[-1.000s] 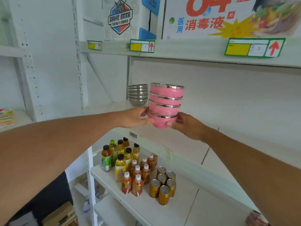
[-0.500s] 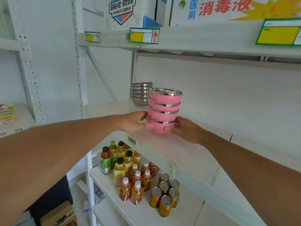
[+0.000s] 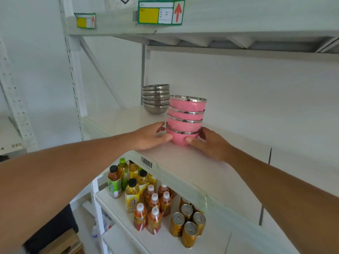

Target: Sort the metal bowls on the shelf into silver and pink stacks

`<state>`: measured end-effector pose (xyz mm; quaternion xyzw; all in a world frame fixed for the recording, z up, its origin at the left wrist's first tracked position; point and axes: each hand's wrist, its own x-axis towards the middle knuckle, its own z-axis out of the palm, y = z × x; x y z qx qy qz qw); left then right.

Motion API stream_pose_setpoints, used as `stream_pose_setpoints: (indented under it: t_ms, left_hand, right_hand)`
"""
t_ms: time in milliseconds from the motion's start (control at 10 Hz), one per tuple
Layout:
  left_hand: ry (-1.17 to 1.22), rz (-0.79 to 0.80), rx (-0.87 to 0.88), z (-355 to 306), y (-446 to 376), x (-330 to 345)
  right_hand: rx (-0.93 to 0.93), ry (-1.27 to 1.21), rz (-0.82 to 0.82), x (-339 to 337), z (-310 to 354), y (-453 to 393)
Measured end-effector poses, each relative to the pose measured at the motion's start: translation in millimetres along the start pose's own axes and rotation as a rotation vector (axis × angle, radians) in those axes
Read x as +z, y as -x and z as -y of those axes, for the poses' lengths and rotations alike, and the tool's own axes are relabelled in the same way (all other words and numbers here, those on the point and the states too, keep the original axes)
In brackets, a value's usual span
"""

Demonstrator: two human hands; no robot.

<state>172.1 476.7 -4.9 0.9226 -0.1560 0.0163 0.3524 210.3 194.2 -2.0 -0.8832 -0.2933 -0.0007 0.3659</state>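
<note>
A stack of several pink bowls (image 3: 186,116) with silver rims stands upright on the white shelf (image 3: 192,162), near its front. My left hand (image 3: 150,136) grips the bottom bowl from the left, thumb on its side. From the right, my right hand (image 3: 209,142) grips the same bowl, thumb across its front. A stack of several silver bowls (image 3: 156,99) sits farther back to the left, against the rear upright, apart from the pink stack.
The upper shelf (image 3: 201,24) with yellow price labels hangs low above the bowls. Below, a lower shelf carries tea bottles (image 3: 132,193) and gold cans (image 3: 189,226). A white perforated upright (image 3: 73,79) stands at the left.
Both hands have carried the pink stack down and forward from mid-air until its base rests at the shelf surface. The view has tilted downward.
</note>
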Motion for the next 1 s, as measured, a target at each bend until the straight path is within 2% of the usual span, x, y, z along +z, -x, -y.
stream_pose_setpoints:
  t_ms: [300, 700, 900, 1000]
  left_hand:
    - [0.018, -0.011, 0.097, 13, -29, -3]
    - [-0.140, 0.010, 0.039, 28, -124, -8]
    - [-0.187, -0.079, -0.065, 33, -136, -4]
    - [-0.145, -0.065, -0.060, 35, -128, -4]
  right_hand:
    - [0.047, 0.126, -0.051, -7, -4, -24]
    - [0.215, 0.148, -0.100, -5, -45, -104]
    - [0.272, 0.230, -0.120, -2, -57, -117]
    - [0.310, 0.227, -0.143, 1, -57, -113]
